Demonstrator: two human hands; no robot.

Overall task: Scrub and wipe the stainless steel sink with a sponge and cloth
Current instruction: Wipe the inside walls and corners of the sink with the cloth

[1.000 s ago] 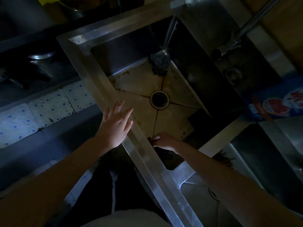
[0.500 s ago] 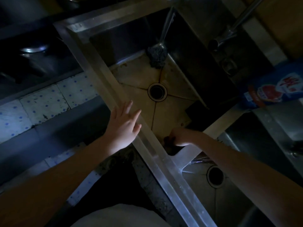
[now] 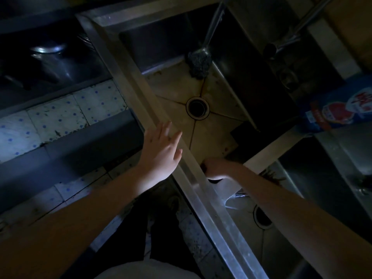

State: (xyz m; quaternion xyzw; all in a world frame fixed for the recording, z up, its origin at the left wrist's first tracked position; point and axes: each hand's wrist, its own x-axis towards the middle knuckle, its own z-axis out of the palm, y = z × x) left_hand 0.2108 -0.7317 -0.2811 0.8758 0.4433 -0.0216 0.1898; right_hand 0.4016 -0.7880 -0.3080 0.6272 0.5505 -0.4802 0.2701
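Stainless steel sink, centre of view, floor stained, drain at mid-floor. Right hand, fingers curled, lies low in the near corner of the basin; whether it grips anything cannot be told. Left hand, fingers straight and spread, rests on the front rim. Dark scouring pad lies in the far corner under a stream of water. Blue packet stands at right.

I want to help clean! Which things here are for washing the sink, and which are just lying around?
For the job:
sink; scrubbing pad in its far corner; running water; right hand down in the near corner; left hand open at the rim.

Just lying about:
blue packet; metal pot; second basin; dotted tiles.
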